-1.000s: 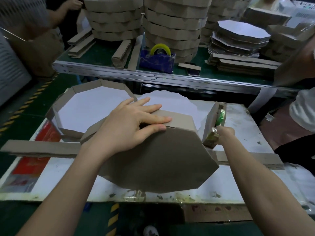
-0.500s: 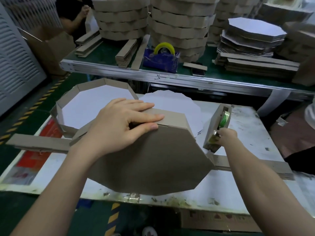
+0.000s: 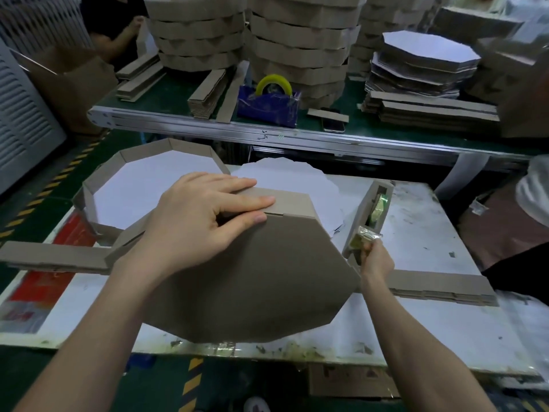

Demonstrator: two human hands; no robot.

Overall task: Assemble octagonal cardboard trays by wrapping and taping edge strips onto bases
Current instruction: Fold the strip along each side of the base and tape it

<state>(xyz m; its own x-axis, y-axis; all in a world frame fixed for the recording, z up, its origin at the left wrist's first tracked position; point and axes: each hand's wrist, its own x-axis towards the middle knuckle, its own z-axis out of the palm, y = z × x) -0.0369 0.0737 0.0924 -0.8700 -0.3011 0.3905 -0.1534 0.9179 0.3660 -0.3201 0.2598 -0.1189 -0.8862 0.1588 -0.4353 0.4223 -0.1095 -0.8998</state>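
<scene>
Brown matte corrugated octagonal base (image 3: 252,286) lies underside-up under the left hand (image 3: 202,221). The flat, straight fingers press the folded edge strip (image 3: 292,200) onto its far side at the seam. Right hand (image 3: 375,260) pinches a crinkled, glossy yellowish tape end (image 3: 364,236) just below the cardboard-cased tape dispenser (image 3: 361,209), green roll (image 3: 381,203) inside. Beyond the left hand is a finished tray (image 3: 98,191) with a white floor and brown walls. Versus 0.5 s ago: left hand unchanged, right hand slightly lower, tape drawn further out.

Brown octagonal tray (image 3: 252,281) bottom-up, tilted; edge strip (image 3: 292,202) seam up top; tape end (image 3: 361,237) just rt.
</scene>
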